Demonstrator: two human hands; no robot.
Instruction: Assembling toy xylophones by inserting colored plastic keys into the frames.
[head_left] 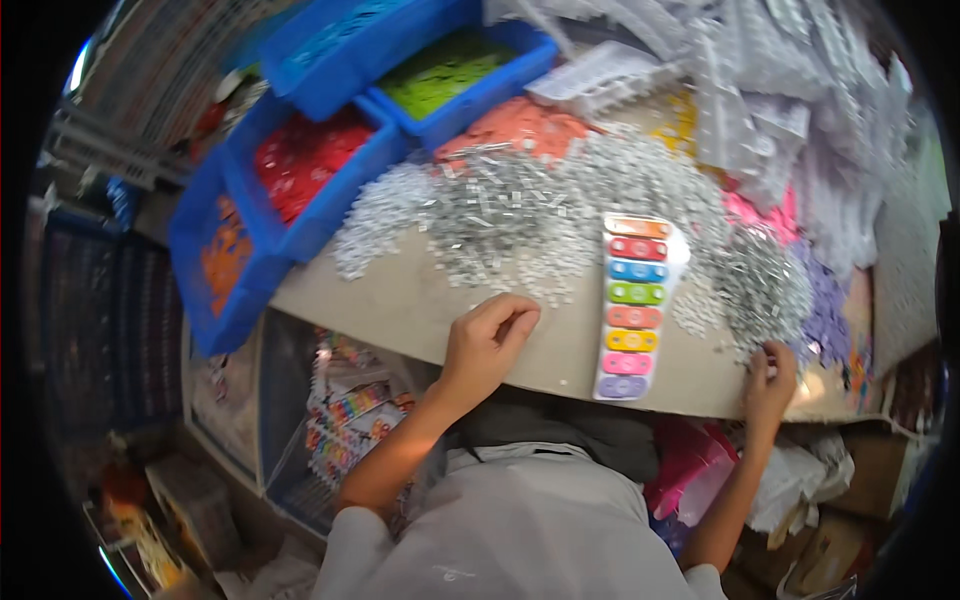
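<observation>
A white plastic strip tray [676, 250] lies lengthwise on the table, holding a column of rounded pieces in orange, red, blue, green, coral, yellow, pink and purple. Left of it, my left hand [488, 338] is closed over the table's front part, fingers curled; whatever they may hold is hidden. My right hand [771, 378] is at the near edge of a pile of small silver pieces [765, 290] on the right. Its fingers are pinched together, and I cannot make out what is between them. Small white pieces [697, 312] lie between the tray and that pile.
Blue bins [345, 175] with red, orange, green and light-blue pieces stand at the back left. Heaps of silver and white pieces [500, 205] spread across the middle. Coral, pink and purple pieces [826, 310] lie around them. Stacked clear plastic trays [750, 70] crowd the back right.
</observation>
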